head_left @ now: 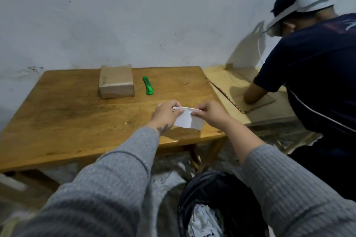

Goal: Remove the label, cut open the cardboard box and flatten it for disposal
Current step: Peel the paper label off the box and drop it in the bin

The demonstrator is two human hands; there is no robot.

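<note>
A white paper label [187, 120] is pinched between both my hands above the near right part of the wooden table [67, 113]. My left hand [166, 114] grips its left end and my right hand [211, 113] its right end; the paper is folded over at the top. A small closed cardboard box [116, 81], taped brown, sits at the back of the table. A green utility knife [148, 85] lies just right of the box, untouched.
A black-lined waste bin [217, 202] with crumpled paper stands on the floor below my right arm. On the right, another person in a dark shirt [316, 75] presses flat cardboard [240, 86] on a second table. A pale wall runs behind.
</note>
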